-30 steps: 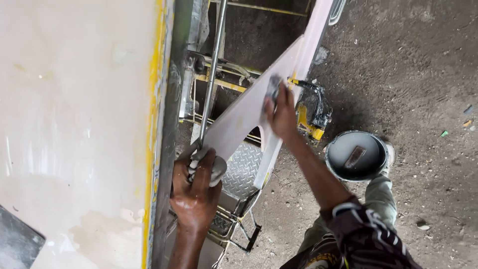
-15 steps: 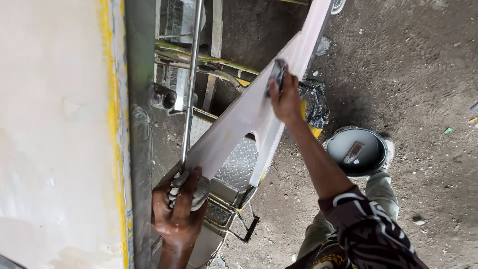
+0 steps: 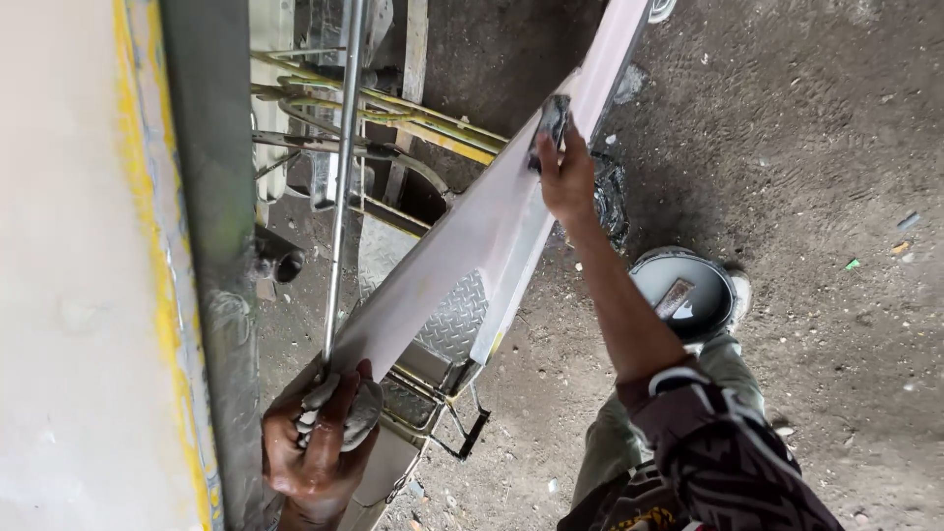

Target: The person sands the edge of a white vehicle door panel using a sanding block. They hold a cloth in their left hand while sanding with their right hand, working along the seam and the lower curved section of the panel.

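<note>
My left hand (image 3: pixel 320 447), smeared with grey filler, is wrapped around the lower end of a thin upright metal rod (image 3: pixel 342 177) at the bottom left. My right hand (image 3: pixel 568 177) reaches out and presses a dark sanding pad (image 3: pixel 551 123) flat against a long pale panel (image 3: pixel 462 246). That panel runs diagonally from my left hand toward the top right. My patterned sleeve (image 3: pixel 708 433) covers the right forearm's upper part.
A white wall with a yellow stripe (image 3: pixel 69 246) fills the left. Under the panel sit a chequer-plate step (image 3: pixel 452 320) and yellow frame tubes (image 3: pixel 433 123). A grey bucket (image 3: pixel 683 295) holding a scraper stands on the dirt ground (image 3: pixel 816 147) beside my foot.
My right hand has slid the pad a little farther up the panel. My left hand keeps its grip on the rod. The view has shifted to the right.
</note>
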